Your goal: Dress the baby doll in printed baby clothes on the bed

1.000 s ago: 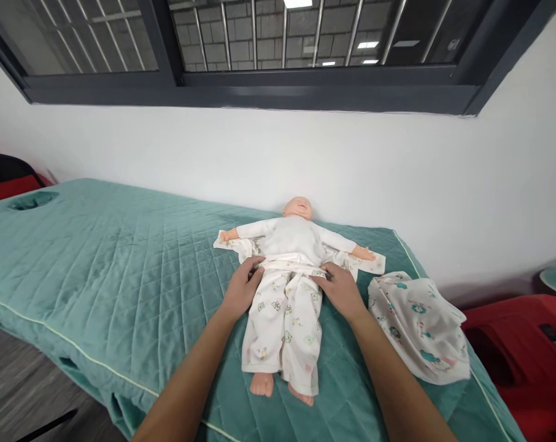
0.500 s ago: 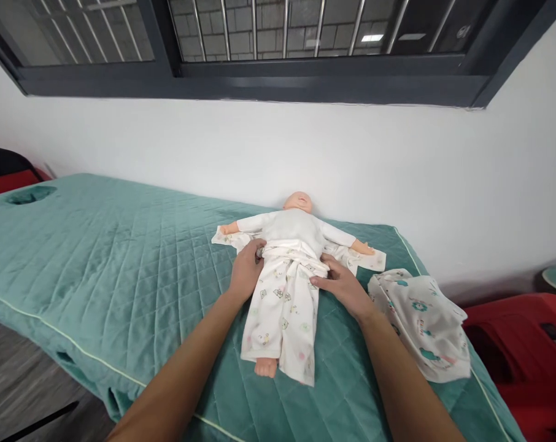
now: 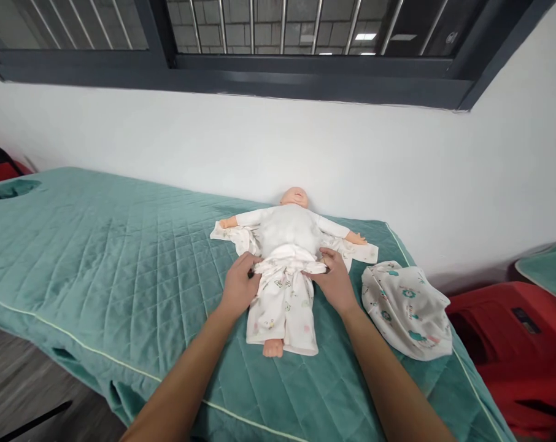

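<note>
A baby doll with a white cloth body lies on its back, head toward the wall and arms spread. White printed pants cover its legs, and one bare foot shows at the hem. My left hand pinches the waistband at the doll's left-of-picture side. On the opposite side my right hand grips the waistband between thumb and fingers. A white printed baby shirt lies spread under the doll's arms. The waistband is bunched at the belly.
A crumpled white printed cloth lies right of the doll on the green quilted bed cover. A red plastic object stands beyond the bed's right edge. Behind the bed are a white wall and a barred window.
Both hands have closed on the pants' waistband and drawn it down from the belly, baring more of the white body. The view has shifted slightly.
</note>
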### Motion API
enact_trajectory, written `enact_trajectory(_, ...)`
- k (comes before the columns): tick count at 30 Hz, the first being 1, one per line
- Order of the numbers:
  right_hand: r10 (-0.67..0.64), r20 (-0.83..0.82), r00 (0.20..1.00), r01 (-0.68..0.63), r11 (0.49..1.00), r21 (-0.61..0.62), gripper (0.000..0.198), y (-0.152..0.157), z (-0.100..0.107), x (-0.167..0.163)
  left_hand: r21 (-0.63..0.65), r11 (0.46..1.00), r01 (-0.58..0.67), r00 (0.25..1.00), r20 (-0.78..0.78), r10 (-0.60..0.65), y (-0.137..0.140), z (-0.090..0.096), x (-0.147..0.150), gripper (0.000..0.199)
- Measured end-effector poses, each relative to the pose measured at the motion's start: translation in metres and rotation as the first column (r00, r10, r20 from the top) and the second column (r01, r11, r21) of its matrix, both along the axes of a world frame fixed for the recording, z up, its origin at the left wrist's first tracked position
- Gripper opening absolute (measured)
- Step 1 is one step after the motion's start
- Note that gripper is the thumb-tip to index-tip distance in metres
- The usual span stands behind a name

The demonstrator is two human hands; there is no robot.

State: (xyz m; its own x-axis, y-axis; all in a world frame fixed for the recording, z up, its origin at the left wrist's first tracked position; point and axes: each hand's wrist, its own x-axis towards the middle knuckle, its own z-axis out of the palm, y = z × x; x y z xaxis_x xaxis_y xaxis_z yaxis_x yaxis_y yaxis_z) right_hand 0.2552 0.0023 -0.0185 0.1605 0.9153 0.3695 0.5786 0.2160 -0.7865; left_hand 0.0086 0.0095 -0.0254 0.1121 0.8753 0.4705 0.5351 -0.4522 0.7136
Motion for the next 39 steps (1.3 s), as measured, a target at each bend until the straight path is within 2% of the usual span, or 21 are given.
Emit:
enact_trajectory(3,0.023,0.046,0.999,-0.03,0.987,0.155,0.028,-0.012,0.006,-0.008,-0.025,1.0,0.015,0.999,0.041,-0.014,-0.027,-0.002,-0.004,0.018)
enact_trajectory(5,0.096,0.039,0.995,-0.102,0.979,0.176,0.028,-0.021,0.01,-0.012,-0.023,0.999,0.022,0.996,0.085,-0.02,-0.034,-0.002,-0.005,0.02)
enact_trajectory(9,0.154,-0.039,0.987,-0.154,0.988,0.003,0.028,-0.042,0.015,-0.018,-0.02,0.998,0.052,0.992,0.114,-0.049,-0.026,0.0,-0.005,0.02)
enact_trajectory(12,0.251,-0.026,0.968,-0.252,0.956,-0.151,0.026,-0.059,0.021,-0.021,-0.053,0.995,0.088,0.987,0.141,-0.08,-0.024,0.005,-0.006,0.018)
enact_trajectory(15,0.316,0.046,0.948,-0.298,0.926,-0.231,0.025,-0.076,0.031,-0.024,-0.144,0.974,0.177,0.973,0.175,-0.15,-0.038,0.012,-0.012,0.016)
enact_trajectory(20,0.424,0.249,0.871,-0.365,0.897,-0.25,0.076,-0.102,0.041,-0.024,-0.316,0.908,0.275,0.961,0.131,-0.245,-0.083,0.018,-0.032,0.013)
enact_trajectory(22,0.473,0.318,0.822,-0.398,0.876,-0.274,0.085,-0.111,0.043,-0.025,-0.333,0.894,0.3,0.953,0.076,-0.292,-0.1,0.018,-0.039,0.03)
enact_trajectory(24,0.466,0.382,0.798,-0.383,0.881,-0.276,0.087,-0.117,0.044,-0.03,-0.298,0.897,0.326,0.937,-0.025,-0.349,-0.111,0.017,-0.042,0.067)
enact_trajectory(26,0.437,0.442,0.783,-0.354,0.898,-0.261,0.081,-0.12,0.045,-0.036,-0.217,0.918,0.333,0.911,-0.176,-0.372,-0.116,0.017,-0.041,0.095)
enact_trajectory(27,0.424,0.469,0.775,-0.343,0.905,-0.251,0.074,-0.121,0.046,-0.038,-0.175,0.929,0.326,0.896,-0.257,-0.363,-0.117,0.018,-0.039,0.1)
enact_trajectory(29,0.418,0.513,0.75,-0.335,0.908,-0.251,0.056,-0.123,0.048,-0.043,-0.113,0.948,0.299,0.864,-0.39,-0.319,-0.116,0.022,-0.034,0.094)
enact_trajectory(31,0.425,0.528,0.736,-0.321,0.905,-0.281,0.037,-0.125,0.052,-0.044,-0.079,0.957,0.279,0.839,-0.465,-0.283,-0.117,0.029,-0.028,0.073)
enact_trajectory(34,0.446,0.508,0.737,-0.313,0.891,-0.329,0.024,-0.132,0.06,-0.043,-0.101,0.959,0.266,0.841,-0.461,-0.282,-0.121,0.04,-0.024,0.047)
enact_trajectory(37,0.475,0.471,0.743,-0.331,0.873,-0.358,0.022,-0.14,0.072,-0.043,-0.204,0.947,0.25,0.876,-0.369,-0.311,-0.129,0.045,-0.026,0.046)
enact_trajectory(39,0.517,0.395,0.759,-0.364,0.841,-0.401,0.02,-0.145,0.081,-0.044,-0.295,0.923,0.246,0.892,-0.305,-0.335,-0.134,0.047,-0.03,0.044)
